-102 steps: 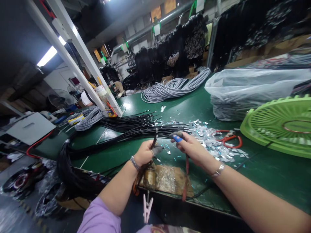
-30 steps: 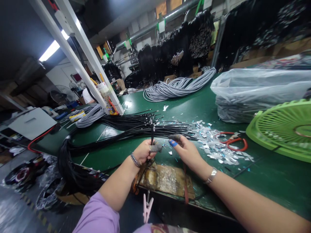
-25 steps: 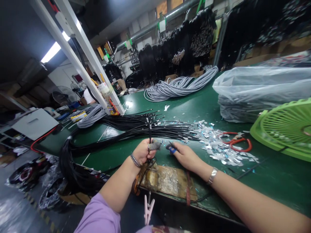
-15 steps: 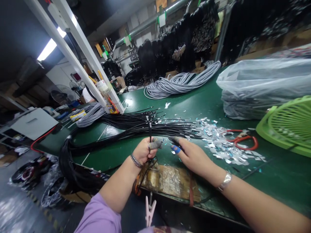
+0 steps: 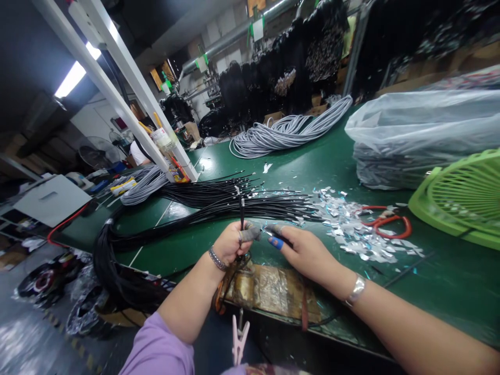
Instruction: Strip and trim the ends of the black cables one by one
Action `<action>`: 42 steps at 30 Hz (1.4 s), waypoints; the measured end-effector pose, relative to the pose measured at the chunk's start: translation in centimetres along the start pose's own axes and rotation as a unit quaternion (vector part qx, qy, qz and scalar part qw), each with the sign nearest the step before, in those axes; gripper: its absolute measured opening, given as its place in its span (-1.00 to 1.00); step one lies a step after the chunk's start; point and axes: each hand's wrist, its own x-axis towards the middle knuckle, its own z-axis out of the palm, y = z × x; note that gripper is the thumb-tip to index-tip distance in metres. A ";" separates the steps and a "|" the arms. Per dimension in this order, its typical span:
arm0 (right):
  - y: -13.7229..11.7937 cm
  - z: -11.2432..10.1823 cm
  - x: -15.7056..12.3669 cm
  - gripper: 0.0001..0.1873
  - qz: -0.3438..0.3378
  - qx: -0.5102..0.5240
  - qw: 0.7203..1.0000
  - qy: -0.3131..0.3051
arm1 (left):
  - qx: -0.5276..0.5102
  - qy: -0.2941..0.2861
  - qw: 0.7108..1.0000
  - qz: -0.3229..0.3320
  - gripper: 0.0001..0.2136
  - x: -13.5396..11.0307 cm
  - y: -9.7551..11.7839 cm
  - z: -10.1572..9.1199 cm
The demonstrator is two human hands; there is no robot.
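Note:
My left hand [image 5: 235,240], with grey covers on thumb and finger, is closed around black cable [image 5: 242,209], whose light-tipped ends stick up above the fist. My right hand [image 5: 302,247] is just to the right, its fingertips close to the left thumb. A blue wrap covers its thumb, and its fingers are drawn together. Something dark and thin shows in its grip, too small to name. Behind the hands, a bundle of black cables [image 5: 203,213] lies with stripped-looking ends pointing right. Below them is a taped wooden block [image 5: 273,291] at the table edge.
Silvery foil scraps [image 5: 363,234] are scattered right of the hands, beside red-handled scissors [image 5: 392,229]. A green fan [image 5: 457,203] and a plastic-wrapped bundle [image 5: 422,140] stand at right. Grey cable coils [image 5: 289,135] lie at the back. A pink clothespin [image 5: 239,338] hangs below.
My right hand has moved left, nearer to my left thumb, and its fingers have drawn together. My left hand keeps its hold on the black cable.

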 end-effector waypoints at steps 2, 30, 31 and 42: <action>0.0 0.0 0.0 -0.75 0.001 0.003 1.000 -0.001 | 0.003 -0.001 1.000 0.000 -0.54 0.0 0.0 0.0; -0.1 -0.3 0.3 -0.73 0.018 0.051 0.999 -0.006 | 0.010 0.010 1.000 -0.002 -0.55 0.0 0.1 0.0; -0.1 -0.3 0.3 -0.73 0.018 0.049 0.999 -0.007 | 0.004 0.012 1.000 -0.002 -0.55 0.0 0.2 0.0; 0.1 0.0 -0.2 -0.73 0.052 0.094 0.994 0.023 | 0.062 0.122 0.988 0.071 -0.58 -0.3 0.5 1.1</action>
